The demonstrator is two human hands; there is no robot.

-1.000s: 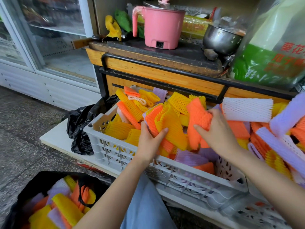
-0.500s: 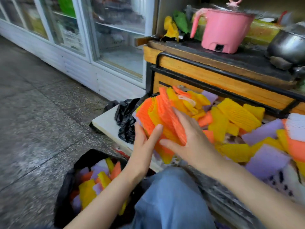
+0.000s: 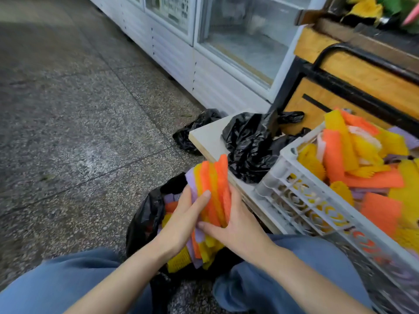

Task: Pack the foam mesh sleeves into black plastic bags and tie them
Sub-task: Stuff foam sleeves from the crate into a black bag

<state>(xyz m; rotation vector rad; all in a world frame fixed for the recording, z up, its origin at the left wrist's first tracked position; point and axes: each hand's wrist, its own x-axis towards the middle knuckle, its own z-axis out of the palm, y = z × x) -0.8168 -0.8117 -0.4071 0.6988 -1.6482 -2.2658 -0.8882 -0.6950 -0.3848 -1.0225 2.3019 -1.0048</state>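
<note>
The left hand (image 3: 181,223) and right hand (image 3: 238,230) grip a bundle of foam sleeves (image 3: 213,184) between them, above the open black bag (image 3: 145,218) on the floor, beside the desk's (image 3: 210,137) left edge.

both hands, left hand (image 3: 181,225) and right hand (image 3: 238,232), clasp a bundle of foam mesh sleeves (image 3: 214,189) above the open black plastic bag (image 3: 145,218), beside the white crate (image 3: 317,207).

The bag (image 3: 145,218) sits on the floor (image 3: 68,109), left of the table (image 3: 204,137). On the table lie more bags (image 3: 247,146), with a crate (image 3: 294,191) of sleeves (image 3: 381,211) to their right
</note>
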